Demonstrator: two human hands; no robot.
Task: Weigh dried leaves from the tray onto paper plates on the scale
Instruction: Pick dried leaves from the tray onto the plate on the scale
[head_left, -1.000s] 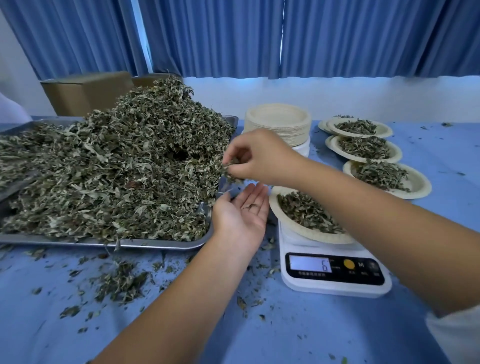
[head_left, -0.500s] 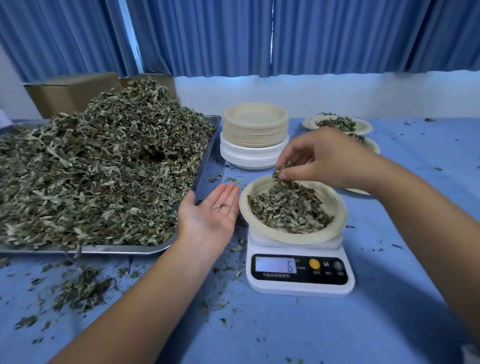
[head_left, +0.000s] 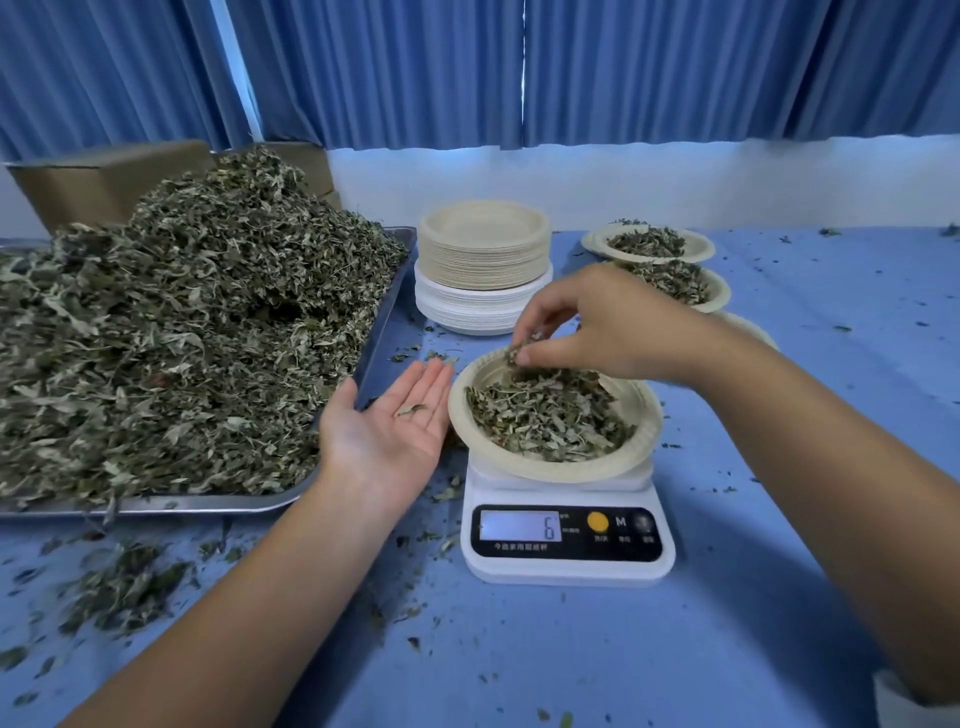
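A metal tray (head_left: 387, 306) at the left carries a tall heap of dried leaves (head_left: 171, 332). A white scale (head_left: 566, 545) stands in the middle, its display reading 6. On it rests a paper plate (head_left: 644, 431) filled with leaves. My right hand (head_left: 597, 327) hovers over the plate's far rim, fingertips pinching a small tuft of leaves. My left hand (head_left: 384, 426) lies palm up between tray and plate, fingers apart, with a leaf scrap on the palm.
A stack of empty paper plates (head_left: 483, 260) stands behind the scale. Filled plates (head_left: 649, 244) line up at the back right. Cardboard boxes (head_left: 104, 176) sit behind the tray. Loose leaf bits (head_left: 124, 587) litter the blue tablecloth at the front left.
My right hand carried a pinch of leaves from the tray's edge over to the plate on the scale. My left hand stayed palm up beside the tray.
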